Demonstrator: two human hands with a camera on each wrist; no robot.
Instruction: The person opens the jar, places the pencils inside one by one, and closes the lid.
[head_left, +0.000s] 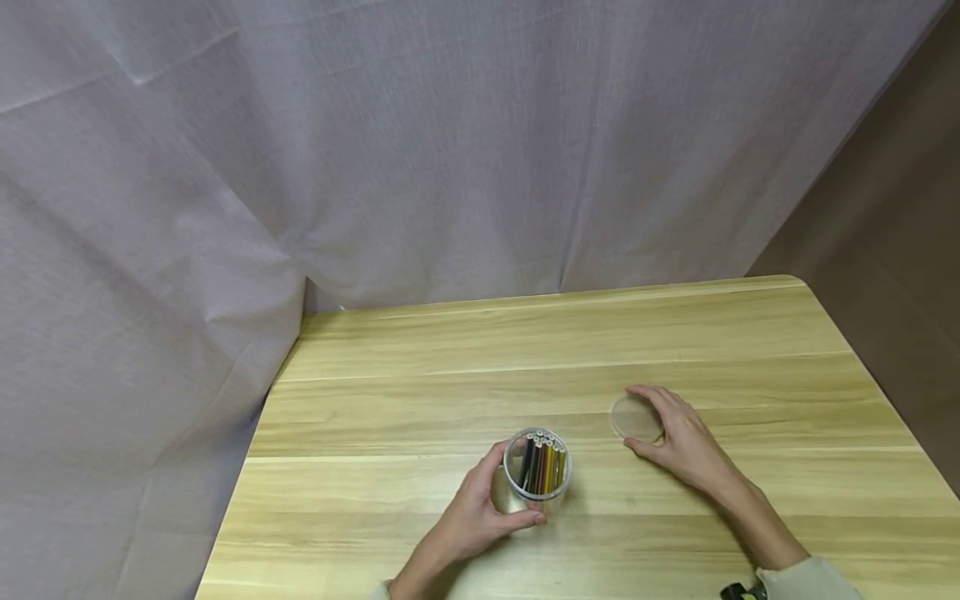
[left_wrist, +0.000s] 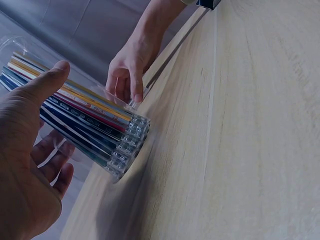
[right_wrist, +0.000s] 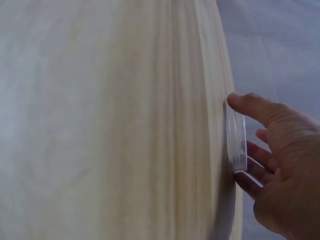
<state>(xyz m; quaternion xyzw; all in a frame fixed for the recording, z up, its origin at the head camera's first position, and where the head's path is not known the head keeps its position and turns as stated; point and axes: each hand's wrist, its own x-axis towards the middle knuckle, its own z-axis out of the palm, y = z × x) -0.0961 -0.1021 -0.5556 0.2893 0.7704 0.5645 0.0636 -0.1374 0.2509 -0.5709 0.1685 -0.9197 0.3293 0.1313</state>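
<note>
My left hand (head_left: 474, 515) grips a clear plastic jar (head_left: 537, 498), thumb on one side and fingers round the other. Inside stand several pencils (head_left: 545, 465), dark, red and yellow, their pale ends showing through the open top. The left wrist view shows the jar's ridged clear bottom (left_wrist: 131, 145) close over the table. To the right, my right hand (head_left: 686, 440) holds a round clear lid (head_left: 633, 418) by its edge, between thumb and fingertips. In the right wrist view the lid (right_wrist: 238, 142) appears edge-on, low at the tabletop, with the fingers spread along its rim.
Both hands work over a light wood-grain table (head_left: 405, 375). Pale grey cloth (head_left: 450, 167) hangs behind its far edge and along the left side. A brown surface (head_left: 885, 217) lies beyond the right edge. A small black object (head_left: 738, 591) shows by the right sleeve.
</note>
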